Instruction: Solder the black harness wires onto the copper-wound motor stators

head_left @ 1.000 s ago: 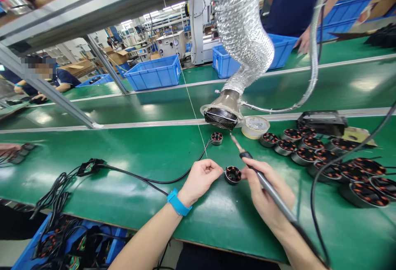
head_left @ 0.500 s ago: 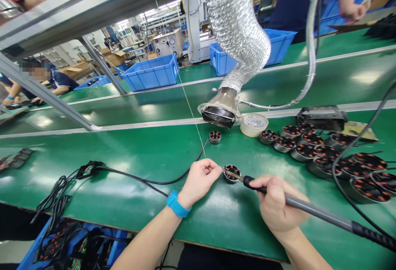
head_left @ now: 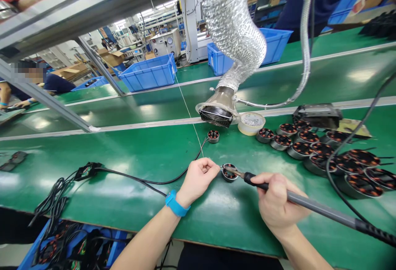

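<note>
My right hand (head_left: 278, 200) grips a soldering iron (head_left: 321, 210) by its dark handle, the shaft pointing left. Its tip lies over a small round motor stator (head_left: 229, 176), a metal ring with dark and copper-coloured parts inside, on the green bench. Left of that stator, my left hand (head_left: 201, 177) pinches a thin solder wire (head_left: 194, 125) that runs down from overhead. The wire's end reaches the stator's left rim near the iron tip. Whether tip and wire touch is too small to tell. A blue band (head_left: 176, 204) circles my left wrist.
Another stator (head_left: 213, 136) with a black cable stands behind. Several stators (head_left: 321, 163) cluster at right near a round tub (head_left: 251, 122). A fume duct (head_left: 229, 27) hangs above. A small circuit board (head_left: 88, 171) lies left; a blue bin (head_left: 119, 245) sits below the edge.
The iron tip has shifted slightly left and away from me, toward the stator's left rim. My left hand keeps its pinch beside the stator. The whole view has shifted a little.
</note>
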{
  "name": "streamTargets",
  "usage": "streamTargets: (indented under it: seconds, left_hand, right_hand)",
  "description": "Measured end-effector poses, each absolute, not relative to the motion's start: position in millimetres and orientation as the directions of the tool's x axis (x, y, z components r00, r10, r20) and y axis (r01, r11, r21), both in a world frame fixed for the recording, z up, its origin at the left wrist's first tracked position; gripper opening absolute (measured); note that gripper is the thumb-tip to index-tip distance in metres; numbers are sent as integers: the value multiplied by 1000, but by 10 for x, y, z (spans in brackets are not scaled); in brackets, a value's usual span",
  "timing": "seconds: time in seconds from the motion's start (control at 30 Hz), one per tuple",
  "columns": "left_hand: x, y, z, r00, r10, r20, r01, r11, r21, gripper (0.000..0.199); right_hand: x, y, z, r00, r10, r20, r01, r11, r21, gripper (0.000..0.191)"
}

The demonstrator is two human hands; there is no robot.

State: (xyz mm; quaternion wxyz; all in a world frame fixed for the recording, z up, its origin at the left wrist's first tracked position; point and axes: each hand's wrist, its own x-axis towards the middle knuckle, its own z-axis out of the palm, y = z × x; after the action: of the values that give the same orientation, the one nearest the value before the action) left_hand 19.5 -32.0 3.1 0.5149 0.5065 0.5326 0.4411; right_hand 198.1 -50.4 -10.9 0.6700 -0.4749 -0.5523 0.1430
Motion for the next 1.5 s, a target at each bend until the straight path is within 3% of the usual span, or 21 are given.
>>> streamTargets:
  seconds: [0.43,0.77,1.5]
  left_hand:
    - [193,-322,1,43,993,-107,74,103,992,23]
    - [191,-323,29,42,992,-119,91,115,989,23]
    - [190,-333,25,32,994,-109,108,105,989,25]
  right_hand:
    - [1997,-478,-75,217,748,628,364,535,-763,37]
    - [1975,-503,-100,337,720,607,330,513,-792,38]
    - [1964,-502,-88,340,759,556,349,447,-824,41]
